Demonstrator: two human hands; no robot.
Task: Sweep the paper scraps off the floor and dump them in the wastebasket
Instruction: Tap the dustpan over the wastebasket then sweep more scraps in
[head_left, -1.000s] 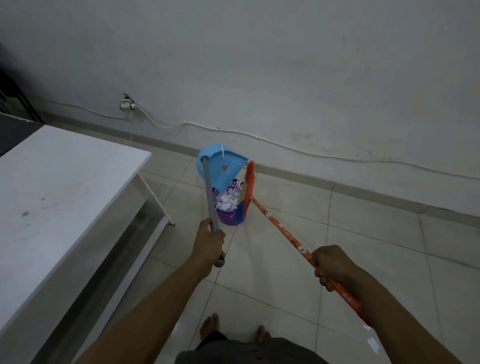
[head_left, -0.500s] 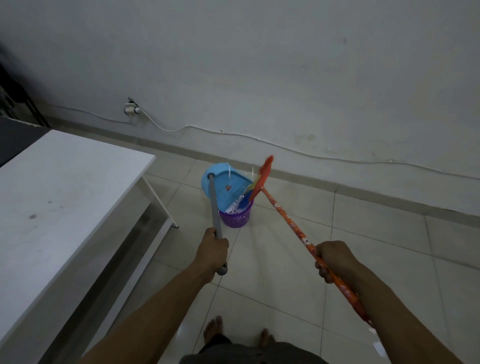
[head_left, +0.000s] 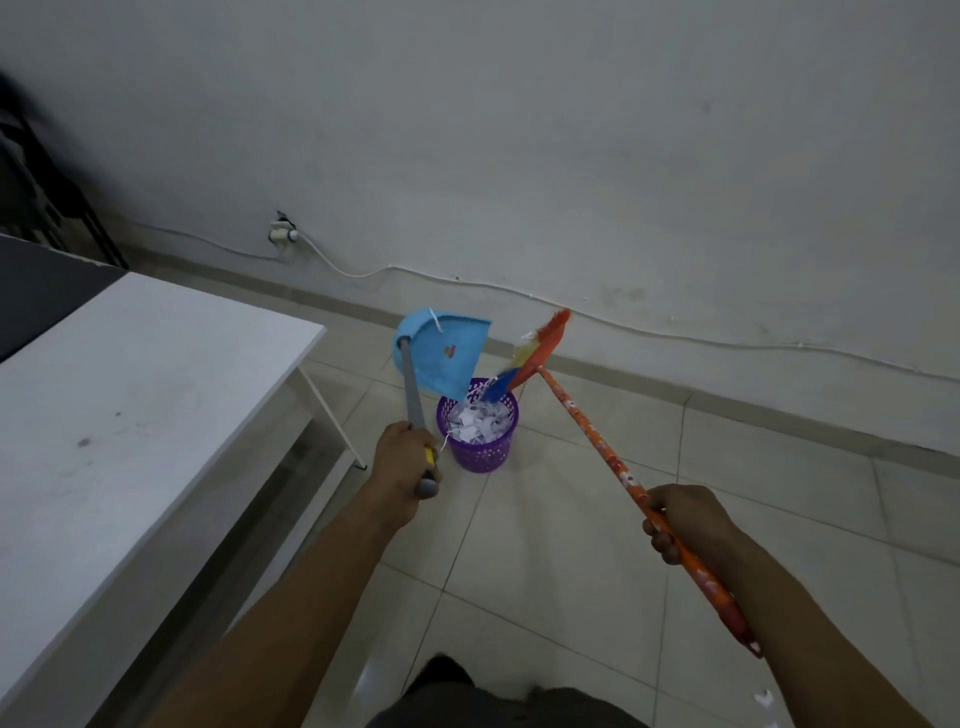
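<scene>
Left hand (head_left: 402, 462) was clenched round the grey dustpan handle (head_left: 412, 395) near its end. Right hand (head_left: 685, 519) was wrapped round the orange broom handle (head_left: 597, 441). The blue dustpan (head_left: 441, 353) was tipped steeply, with its lip low over the purple wastebasket (head_left: 480, 457). The broom head (head_left: 537, 351) was raised beside it, its lower bristles at the far rim.

The paper scraps (head_left: 478, 418) sat heaped close to the rim, and one strip dangled over the near side.

Risks:
- A pile this high could spill if the broom poked it.
- The basket looked light, so a knock from the pan lip or bristles could tip it.
- A strip clinging to the pan's top edge (head_left: 435, 319) could drop outside as the pan lifts.
- A few stray bits (head_left: 763, 699) lay on the floor by the right arm and were likely unswept.
</scene>
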